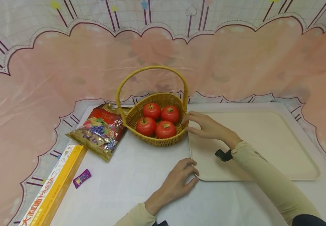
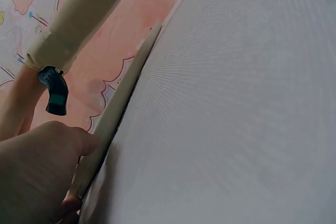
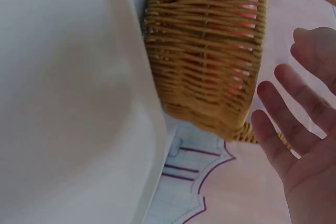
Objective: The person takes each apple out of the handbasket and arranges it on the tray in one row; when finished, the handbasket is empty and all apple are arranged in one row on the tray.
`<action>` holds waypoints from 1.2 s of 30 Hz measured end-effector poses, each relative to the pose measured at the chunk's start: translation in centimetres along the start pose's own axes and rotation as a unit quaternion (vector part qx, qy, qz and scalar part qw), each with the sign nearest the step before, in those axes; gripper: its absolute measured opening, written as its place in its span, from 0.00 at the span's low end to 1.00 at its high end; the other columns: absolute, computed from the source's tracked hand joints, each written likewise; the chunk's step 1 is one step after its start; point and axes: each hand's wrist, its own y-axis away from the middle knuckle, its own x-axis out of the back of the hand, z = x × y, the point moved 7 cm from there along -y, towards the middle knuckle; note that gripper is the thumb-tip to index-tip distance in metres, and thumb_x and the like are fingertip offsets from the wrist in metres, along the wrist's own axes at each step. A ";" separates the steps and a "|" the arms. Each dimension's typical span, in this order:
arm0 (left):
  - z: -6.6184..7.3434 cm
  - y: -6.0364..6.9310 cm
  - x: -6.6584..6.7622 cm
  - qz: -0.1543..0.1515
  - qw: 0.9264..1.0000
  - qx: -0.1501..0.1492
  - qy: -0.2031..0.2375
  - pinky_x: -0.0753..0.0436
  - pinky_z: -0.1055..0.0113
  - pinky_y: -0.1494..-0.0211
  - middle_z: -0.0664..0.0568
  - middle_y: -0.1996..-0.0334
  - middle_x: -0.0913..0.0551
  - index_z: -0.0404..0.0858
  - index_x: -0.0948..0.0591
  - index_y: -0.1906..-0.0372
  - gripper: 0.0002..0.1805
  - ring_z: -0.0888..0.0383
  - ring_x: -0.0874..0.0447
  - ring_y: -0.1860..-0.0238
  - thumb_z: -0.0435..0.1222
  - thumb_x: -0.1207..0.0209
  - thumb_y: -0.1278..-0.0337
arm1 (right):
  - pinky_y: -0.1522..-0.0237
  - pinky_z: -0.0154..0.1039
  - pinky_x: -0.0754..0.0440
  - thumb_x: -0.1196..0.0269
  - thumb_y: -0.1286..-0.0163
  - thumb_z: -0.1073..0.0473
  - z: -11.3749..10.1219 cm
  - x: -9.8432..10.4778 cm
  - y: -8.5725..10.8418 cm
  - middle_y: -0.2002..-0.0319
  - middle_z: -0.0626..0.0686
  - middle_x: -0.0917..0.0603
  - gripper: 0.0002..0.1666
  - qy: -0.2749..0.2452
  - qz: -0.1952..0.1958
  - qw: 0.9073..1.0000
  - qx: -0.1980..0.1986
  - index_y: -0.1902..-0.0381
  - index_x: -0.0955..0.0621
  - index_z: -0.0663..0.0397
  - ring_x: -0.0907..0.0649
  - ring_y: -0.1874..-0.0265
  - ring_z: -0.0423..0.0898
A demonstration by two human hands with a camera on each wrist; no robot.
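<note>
At the near left corner of the cream tray (image 1: 253,144), my left hand (image 1: 177,182) grips the edge, with the fingertips at its left side and the thumb by the near side. The left wrist view shows that hand (image 2: 39,169) against the tray's side (image 2: 118,103). My right hand (image 1: 208,125) is at the right rim of a yellow wicker basket (image 1: 163,142) holding several red apples (image 1: 165,129). In the right wrist view, the fingers of this hand (image 3: 302,114) are spread beside the basket (image 3: 205,51), gripping nothing.
Left of the basket lies a red and gold candy bag (image 1: 99,130). A yellow and white pasta box (image 1: 54,185) stretches along the left table edge, with a small purple candy (image 1: 82,178) to its right. Patterned cloth (image 1: 163,47) hangs behind the white table (image 1: 109,194).
</note>
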 end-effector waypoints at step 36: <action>-0.2 0.0 0.1 0.034 0.999 -0.026 -0.010 0.30 0.63 0.36 0.55 0.48 0.24 0.49 0.20 0.66 0.05 0.57 0.30 0.39 0.35 0.39 0.47 | 0.34 0.45 0.34 0.38 0.36 0.57 -2.6 -4.9 -7.1 0.40 0.51 0.29 0.22 0.051 -0.178 0.982 0.047 0.43 0.23 0.44 0.30 0.38 0.48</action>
